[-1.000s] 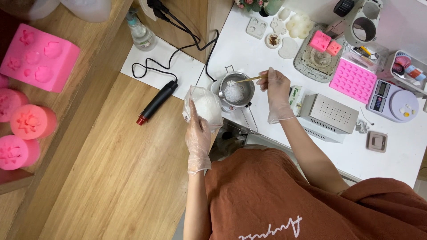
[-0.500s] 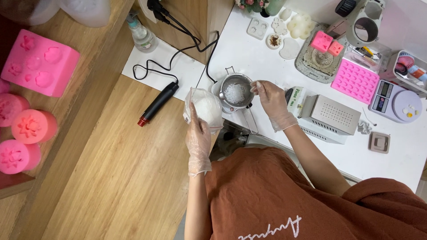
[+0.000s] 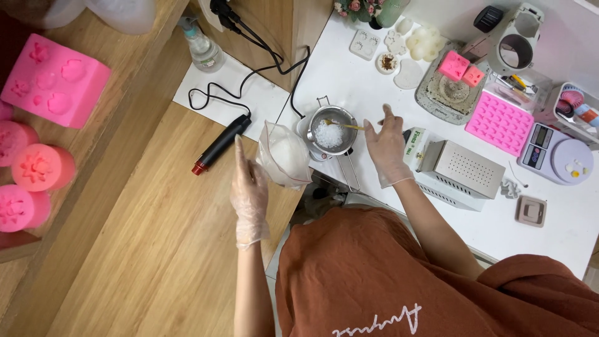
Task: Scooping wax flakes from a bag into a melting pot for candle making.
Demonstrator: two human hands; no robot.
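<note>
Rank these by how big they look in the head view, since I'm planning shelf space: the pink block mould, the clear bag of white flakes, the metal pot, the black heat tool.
1. Pink block mould, though nearer the camera.
2. Clear bag.
3. Metal pot and black heat tool: too alike to rank.

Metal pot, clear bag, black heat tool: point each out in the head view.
metal pot [image 3: 334, 115], head view, on the steel rim at the top.
clear bag [image 3: 286, 156], head view, on the white fill showing through the plastic.
black heat tool [image 3: 223, 142], head view, mid-handle.
</note>
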